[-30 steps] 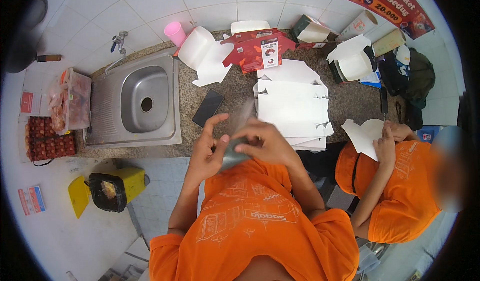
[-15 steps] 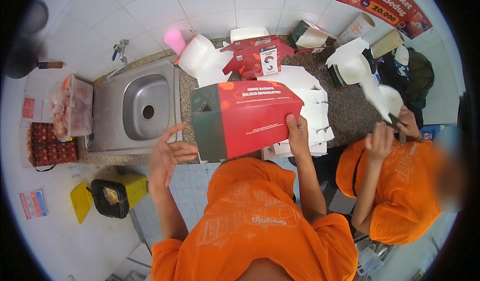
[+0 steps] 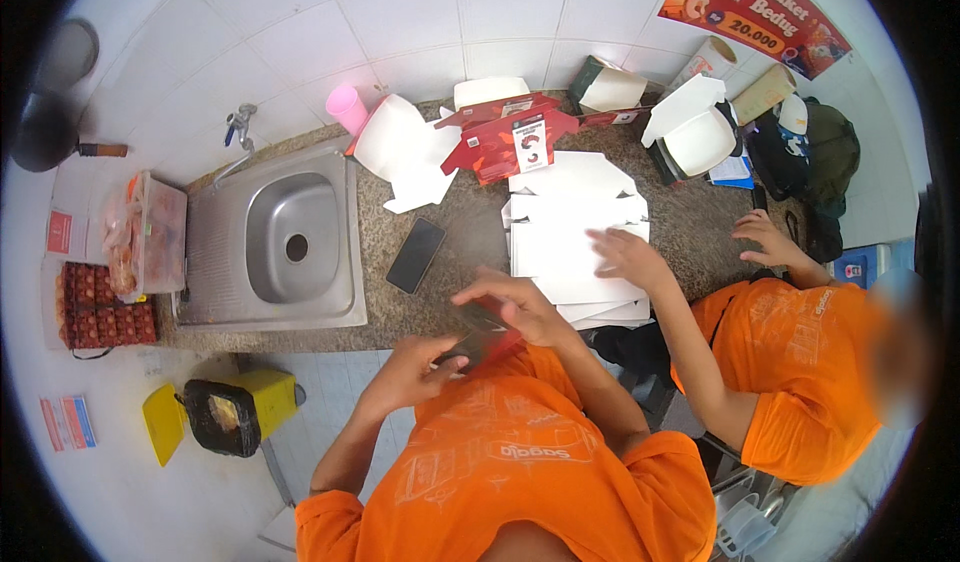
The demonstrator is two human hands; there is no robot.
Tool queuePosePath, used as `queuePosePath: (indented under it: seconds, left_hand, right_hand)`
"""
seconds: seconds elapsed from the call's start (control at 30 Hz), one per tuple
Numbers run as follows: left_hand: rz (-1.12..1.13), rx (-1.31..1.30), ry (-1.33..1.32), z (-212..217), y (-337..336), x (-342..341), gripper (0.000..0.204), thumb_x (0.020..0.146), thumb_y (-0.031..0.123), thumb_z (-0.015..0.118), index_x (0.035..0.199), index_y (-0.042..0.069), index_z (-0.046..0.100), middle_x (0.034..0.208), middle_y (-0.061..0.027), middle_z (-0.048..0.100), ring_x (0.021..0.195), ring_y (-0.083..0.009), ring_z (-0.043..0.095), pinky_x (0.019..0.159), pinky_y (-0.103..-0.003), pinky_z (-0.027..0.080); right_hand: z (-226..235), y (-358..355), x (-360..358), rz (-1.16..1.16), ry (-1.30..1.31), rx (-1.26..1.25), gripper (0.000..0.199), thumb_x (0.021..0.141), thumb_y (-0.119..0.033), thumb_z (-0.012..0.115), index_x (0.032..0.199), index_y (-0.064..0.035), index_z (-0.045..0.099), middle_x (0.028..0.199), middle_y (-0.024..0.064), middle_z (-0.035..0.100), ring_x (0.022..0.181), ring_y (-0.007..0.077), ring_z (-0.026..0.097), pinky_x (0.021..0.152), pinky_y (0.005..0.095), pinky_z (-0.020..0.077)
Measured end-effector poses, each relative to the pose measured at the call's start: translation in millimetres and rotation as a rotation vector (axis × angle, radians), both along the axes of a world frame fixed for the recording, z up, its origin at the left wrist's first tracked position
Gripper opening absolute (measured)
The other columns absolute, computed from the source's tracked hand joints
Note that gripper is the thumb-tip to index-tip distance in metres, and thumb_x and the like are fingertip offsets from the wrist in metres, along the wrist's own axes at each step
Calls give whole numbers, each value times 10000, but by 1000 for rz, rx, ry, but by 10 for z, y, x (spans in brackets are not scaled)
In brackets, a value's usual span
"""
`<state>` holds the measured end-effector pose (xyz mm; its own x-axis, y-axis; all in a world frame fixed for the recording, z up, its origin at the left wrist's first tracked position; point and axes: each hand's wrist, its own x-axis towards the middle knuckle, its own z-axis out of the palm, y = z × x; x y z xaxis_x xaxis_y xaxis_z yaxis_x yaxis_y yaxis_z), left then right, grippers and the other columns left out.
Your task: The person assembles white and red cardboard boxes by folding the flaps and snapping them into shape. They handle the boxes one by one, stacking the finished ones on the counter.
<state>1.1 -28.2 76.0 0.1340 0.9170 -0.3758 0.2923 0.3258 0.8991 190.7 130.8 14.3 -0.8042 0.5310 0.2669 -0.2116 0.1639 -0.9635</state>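
Both my hands hold a flat red cardboard box blank (image 3: 482, 334) close to my chest, over the counter's front edge. My left hand (image 3: 420, 364) grips its lower left side. Over its top right, my right hand (image 3: 520, 307) presses with curled fingers. A stack of flat white box blanks (image 3: 570, 227) lies just beyond on the granite counter (image 3: 470, 242). A dark phone (image 3: 416, 255) lies left of the stack.
A co-worker in orange on my right has one hand (image 3: 620, 254) on the white stack and another hand (image 3: 762, 237) on the counter. Steel sink (image 3: 282, 242) at left, red boxes (image 3: 505, 137) and open white boxes (image 3: 690, 132) at the back, yellow bin (image 3: 225, 412) below.
The large red box I held up open in front of me is now folded flat and low between both hands. The co-worker's hand has moved onto the white stack.
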Motion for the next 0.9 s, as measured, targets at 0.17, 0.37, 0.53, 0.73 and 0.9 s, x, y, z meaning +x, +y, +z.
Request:
queuePosePath:
  seconds: [0.17, 0.37, 0.53, 0.73, 0.9]
  left_hand:
    - [205, -380, -412, -127, -15, 79, 276, 999, 150, 645, 1246, 27, 638, 1014, -43, 723, 835, -148, 720, 672, -283, 617]
    - [223, -434, -466, -408, -46, 99, 275, 1032, 257, 609, 1159, 22, 677, 936, -20, 700, 740, -88, 663, 612, -244, 559]
    - [328, -369, -415, -178, 24, 127, 301, 1059, 270, 563, 1159, 16, 689, 912, -10, 691, 753, -65, 629, 637, -239, 530]
    - [303, -75, -431, -212, -57, 76, 240, 1023, 221, 636, 1082, 5, 722, 882, -5, 703, 769, -46, 603, 650, -225, 489]
    - [229, -51, -328, -147, -28, 114, 186, 999, 174, 665, 1029, -2, 714, 858, 20, 693, 753, -25, 578, 669, -217, 465]
  right_hand:
    - [262, -80, -42, -64, 97, -115, 187, 908, -258, 738, 953, -78, 762, 903, 18, 634, 821, 171, 569, 881, 395, 401]
    - [490, 170, 87, 334, -346, 415, 243, 817, -255, 808, 1032, -159, 749, 822, -15, 590, 762, 194, 562, 831, 358, 412]
    - [574, 23, 56, -116, -371, 426, 204, 832, -198, 776, 1030, -157, 745, 981, 25, 602, 946, 258, 592, 872, 400, 428]
    - [536, -84, -22, 103, -136, 111, 127, 905, -116, 693, 1006, -125, 770, 1450, 77, 561, 1328, 315, 499, 1117, 449, 358]
    - [460, -100, -66, 19, -76, 387, 125, 886, -124, 694, 991, -118, 762, 1393, 78, 589, 1261, 314, 540, 1081, 440, 380]
